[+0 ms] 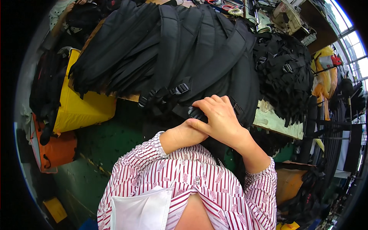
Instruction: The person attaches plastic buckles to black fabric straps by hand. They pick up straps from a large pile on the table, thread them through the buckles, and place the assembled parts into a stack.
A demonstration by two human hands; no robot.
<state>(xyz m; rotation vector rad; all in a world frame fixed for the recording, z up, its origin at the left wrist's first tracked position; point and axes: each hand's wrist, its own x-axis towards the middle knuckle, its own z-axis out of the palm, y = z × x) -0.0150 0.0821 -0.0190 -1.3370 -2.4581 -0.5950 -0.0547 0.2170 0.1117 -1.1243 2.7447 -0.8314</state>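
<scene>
A small, dark black bundle of strap or webbing [196, 112] is held or covered at the hands, just beyond the near edge of the heaped straps; its exact shape cannot be made out, since most of it is hidden by fingers. It is overlaid by the right hand [219, 117], whose back is turned upward, with the fingers bent together and the thumb stretched toward the left wrist; the hand is partly closed, but how firmly anything is gripped cannot be told. The left hand [188, 135] is crossed beneath it, its fingers concealed by the right hand and the bundle, so its opening and hold cannot be told. Both forearms are angled inward from sleeves of red-and-white striped cloth [140, 153]. Just beyond, a broad heap of long, padded black fabric straps [207, 50] is spread, with black plastic buckles [181, 89] seen at its near edge. To the right, a tangled pile of black webbing [283, 73] is set on a pale green, worn tabletop [278, 122]. To the left, a bright yellow, smooth-sided bin [86, 111] is partly covered by straps. At the upper left, another person [57, 15] is cut off by the picture's edge.
</scene>
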